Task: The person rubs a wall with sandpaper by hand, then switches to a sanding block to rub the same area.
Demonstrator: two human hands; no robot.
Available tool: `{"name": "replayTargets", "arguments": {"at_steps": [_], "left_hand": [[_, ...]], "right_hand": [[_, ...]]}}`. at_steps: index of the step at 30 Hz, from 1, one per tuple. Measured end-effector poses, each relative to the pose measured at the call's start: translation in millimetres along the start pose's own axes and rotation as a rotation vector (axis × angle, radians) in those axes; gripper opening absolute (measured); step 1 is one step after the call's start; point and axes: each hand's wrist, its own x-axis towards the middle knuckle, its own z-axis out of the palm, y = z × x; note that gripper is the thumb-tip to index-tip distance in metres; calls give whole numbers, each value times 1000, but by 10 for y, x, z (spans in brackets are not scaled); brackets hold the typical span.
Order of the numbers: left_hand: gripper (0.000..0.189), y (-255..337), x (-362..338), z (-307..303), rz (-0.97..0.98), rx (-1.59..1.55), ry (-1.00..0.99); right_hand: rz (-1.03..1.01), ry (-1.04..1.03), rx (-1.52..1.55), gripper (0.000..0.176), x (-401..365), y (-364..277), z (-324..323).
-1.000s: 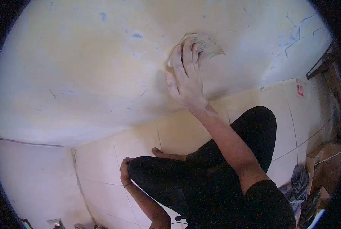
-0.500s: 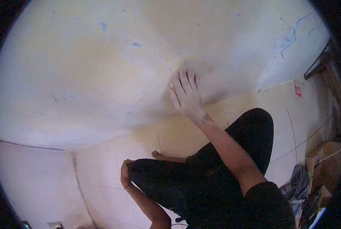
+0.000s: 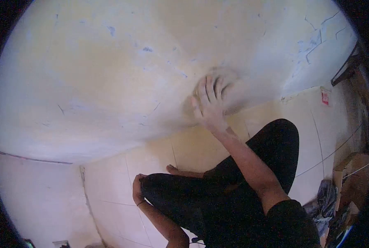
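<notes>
My right hand [image 3: 211, 99] lies against the lower part of the pale, patchy wall [image 3: 89, 74], with its fingers spread and pale dust on the skin. Nothing can be made out under its palm. Smudges and a shadow surround it on the wall. At the lower left, my left hand [image 3: 138, 188] is curled over the bent knee in dark trousers [image 3: 168, 186]; its fingertips are partly hidden. A thin dark band circles that wrist.
Pale floor tiles [image 3: 114, 177] meet the wall's base. A bare foot [image 3: 172, 169] shows beyond the legs. At the right are an open cardboard box [image 3: 349, 169], a dark plastic bag [image 3: 325, 196] and a red-and-white label [image 3: 325, 97]. Another wall [image 3: 31, 186] stands at the lower left.
My right hand has moved slightly right along the wall, and its fingers have tilted to the right. My left hand stays on the knee. The view has shifted a little.
</notes>
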Motion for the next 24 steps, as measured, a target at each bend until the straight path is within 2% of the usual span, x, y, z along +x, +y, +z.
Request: {"name": "replayTargets", "arguments": {"at_steps": [4, 6, 8, 10, 13, 15, 18, 20, 22, 24], "left_hand": [[28, -94, 20, -47, 74, -22, -6], [28, -32, -47, 23, 154, 59, 10], [28, -26, -17, 45, 124, 14, 13], [27, 5, 4, 28, 101, 9, 2], [26, -55, -98, -8, 90, 65, -5], [26, -97, -31, -33, 140, 126, 9], [24, -27, 9, -1, 93, 96, -10], [24, -156, 178, -179, 227, 344, -73], [23, -240, 118, -223, 207, 301, -82], [24, -237, 88, -146, 83, -51, -31]], "right_hand": [[52, 167, 111, 61, 457, -115, -288], [5, 108, 125, 60, 37, 86, 76], [-39, 85, 141, 61, -108, 107, 173], [-44, 86, 151, 63, -164, 18, 170], [-48, 47, 138, 65, 325, -143, -254], [-59, -3, 93, 65, 61, -56, -17], [-94, -7, 41, 65, -295, 91, 199], [-77, 16, 54, 65, -190, 10, 148], [-29, 20, 97, 65, 222, -175, -192], [-48, 13, 89, 65, 213, -132, -169]]}}
